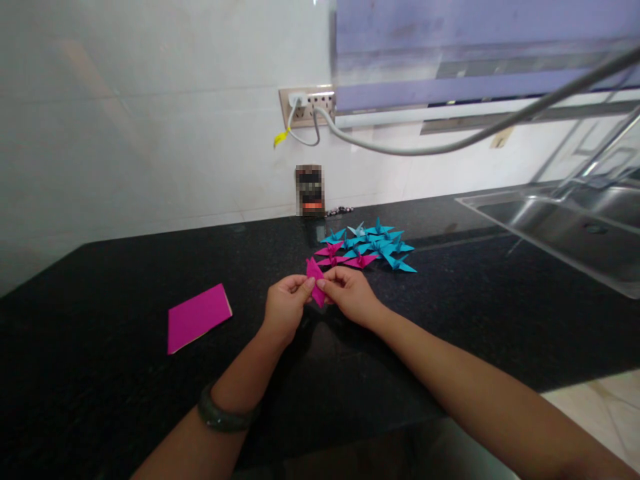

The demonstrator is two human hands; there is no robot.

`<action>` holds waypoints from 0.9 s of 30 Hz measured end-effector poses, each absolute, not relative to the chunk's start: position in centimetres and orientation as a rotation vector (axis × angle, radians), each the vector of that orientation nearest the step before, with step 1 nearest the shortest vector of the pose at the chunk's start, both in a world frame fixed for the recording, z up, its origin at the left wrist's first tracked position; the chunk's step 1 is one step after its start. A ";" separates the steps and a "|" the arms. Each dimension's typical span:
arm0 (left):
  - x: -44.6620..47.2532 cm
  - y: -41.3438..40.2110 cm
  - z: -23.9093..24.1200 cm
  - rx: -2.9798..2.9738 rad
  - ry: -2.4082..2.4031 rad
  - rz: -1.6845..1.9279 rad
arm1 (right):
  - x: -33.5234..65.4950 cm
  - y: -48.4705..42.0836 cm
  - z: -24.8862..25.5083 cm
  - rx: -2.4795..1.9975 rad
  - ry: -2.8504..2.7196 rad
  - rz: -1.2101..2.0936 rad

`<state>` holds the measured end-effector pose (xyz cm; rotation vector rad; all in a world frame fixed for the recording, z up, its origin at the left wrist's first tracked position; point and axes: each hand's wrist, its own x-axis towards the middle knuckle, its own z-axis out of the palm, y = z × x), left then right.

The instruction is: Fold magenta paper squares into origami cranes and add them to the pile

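A folded piece of pink origami paper [316,279] is pinched between both hands above the black counter. My left hand [289,301] grips its left side, thumb on the front face. From the right, my right hand [349,293] holds the other side, with its thumb pressed near the middle. The fingers behind the paper are partly hidden. Just beyond the hands stand several blue paper cranes [379,248], a few pink paper cranes [361,260] and one pale crane [358,231]. To the left lies a stack of pink paper squares [199,319].
The black countertop [120,293] runs along a tiled wall. A steel sink [565,230] is set in at the right. A blurred-out dark object [311,190] stands against the wall, below a power socket [306,107]. A grey hose [430,148] crosses the upper right.
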<state>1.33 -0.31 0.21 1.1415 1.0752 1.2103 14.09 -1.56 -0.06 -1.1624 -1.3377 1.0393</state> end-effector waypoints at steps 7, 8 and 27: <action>1.5 -0.6 0.5 1.197 1.025 1.222 | 14.1 -1.9 0.4 -1.169 -1.371 0.913; 1.5 -0.6 0.5 1.181 1.031 1.235 | 14.1 -1.8 0.4 -1.175 -1.361 0.924; 1.5 -0.2 0.0 1.232 1.087 1.302 | 13.8 -1.6 0.4 -1.149 -1.219 1.025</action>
